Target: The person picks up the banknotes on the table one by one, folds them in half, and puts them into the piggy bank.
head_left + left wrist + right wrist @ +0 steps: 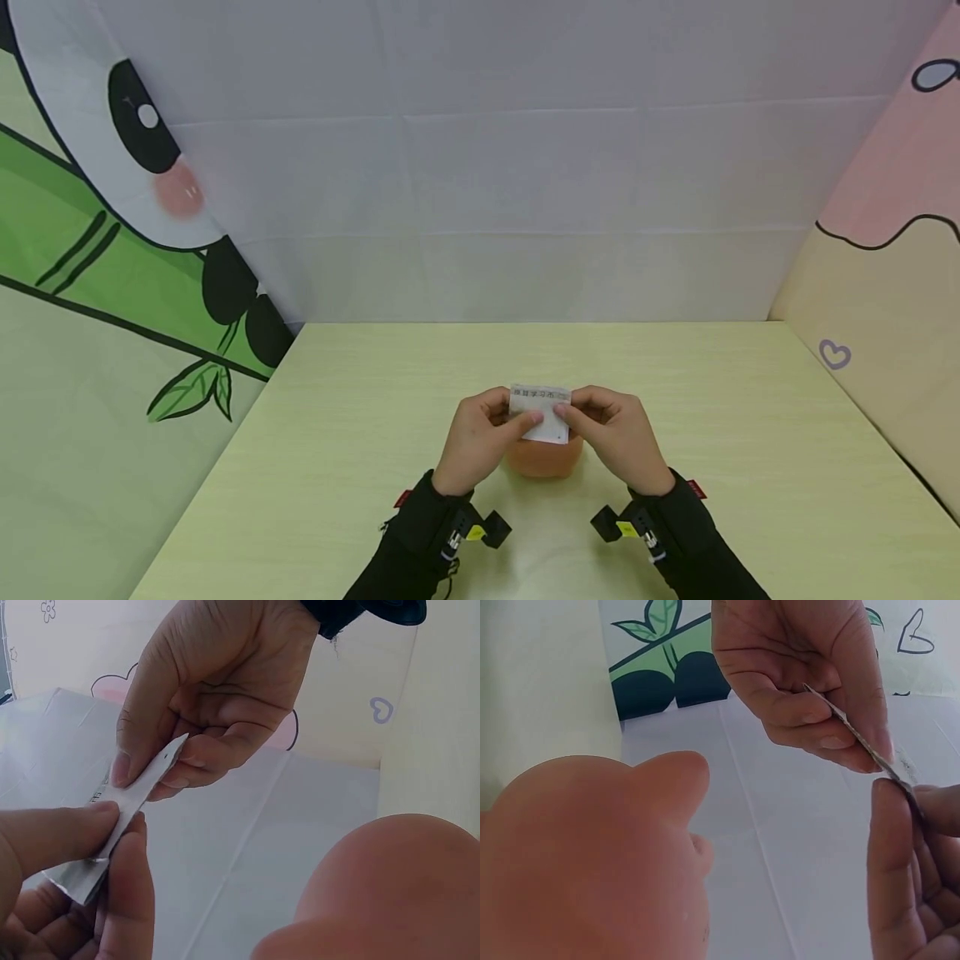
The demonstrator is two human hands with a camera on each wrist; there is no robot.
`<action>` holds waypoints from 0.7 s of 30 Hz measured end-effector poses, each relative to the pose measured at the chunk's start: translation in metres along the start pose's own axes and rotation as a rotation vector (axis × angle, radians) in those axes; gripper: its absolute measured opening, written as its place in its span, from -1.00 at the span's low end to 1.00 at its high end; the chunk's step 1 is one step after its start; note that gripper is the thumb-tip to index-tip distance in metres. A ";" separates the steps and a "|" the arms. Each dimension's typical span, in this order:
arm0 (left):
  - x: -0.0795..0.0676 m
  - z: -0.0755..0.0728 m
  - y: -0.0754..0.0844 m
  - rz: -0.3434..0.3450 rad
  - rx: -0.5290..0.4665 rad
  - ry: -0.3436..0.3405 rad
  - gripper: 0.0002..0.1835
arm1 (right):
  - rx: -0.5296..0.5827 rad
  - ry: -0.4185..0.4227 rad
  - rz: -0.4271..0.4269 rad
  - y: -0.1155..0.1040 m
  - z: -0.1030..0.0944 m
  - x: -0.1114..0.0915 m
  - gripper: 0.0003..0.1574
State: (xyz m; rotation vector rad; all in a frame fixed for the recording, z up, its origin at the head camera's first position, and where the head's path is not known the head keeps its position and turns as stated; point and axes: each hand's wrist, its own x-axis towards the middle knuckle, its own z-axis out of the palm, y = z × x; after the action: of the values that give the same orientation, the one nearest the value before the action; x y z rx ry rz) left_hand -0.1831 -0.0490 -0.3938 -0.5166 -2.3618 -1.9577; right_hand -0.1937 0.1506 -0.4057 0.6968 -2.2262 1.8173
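Observation:
A small flat white slip [546, 425], like paper or a thin packet, has dark print along its upper edge. My left hand [476, 442] pinches its left side between thumb and fingers. The right hand [618, 437] pinches the opposite side the same way. In the left wrist view the slip [139, 795] appears nearly edge-on, stretched between both hands. Just behind and below the slip stands a rounded orange-pink figure [543, 461], partly hidden by the slip. An ear-like bump and a snout-like bulge on the figure [592, 855] show in the right wrist view; neither hand grips it.
The figure stands on a pale wood-look table [360, 400]. A white cloth backdrop [525, 183] rises behind the far edge, with printed cartoon cloths at left and right. Small black cameras [495, 529] are strapped at both wrists.

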 end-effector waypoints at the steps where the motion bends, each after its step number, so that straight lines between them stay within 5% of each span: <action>1: 0.000 0.000 0.000 0.000 -0.002 0.002 -0.77 | 0.003 0.001 0.003 0.000 0.000 0.000 -0.89; 15: -0.001 0.000 0.001 0.017 0.008 0.001 -0.75 | 0.000 0.017 -0.004 -0.003 -0.002 0.000 -0.89; 21: 0.000 -0.003 0.002 0.020 0.029 0.059 -0.79 | 0.003 0.037 0.014 -0.005 -0.006 0.000 -0.88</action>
State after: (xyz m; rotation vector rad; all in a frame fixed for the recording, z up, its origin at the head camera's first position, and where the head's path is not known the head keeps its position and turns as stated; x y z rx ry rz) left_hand -0.1833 -0.0517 -0.3914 -0.4717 -2.3370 -1.8999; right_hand -0.1927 0.1554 -0.4003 0.6441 -2.2116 1.8250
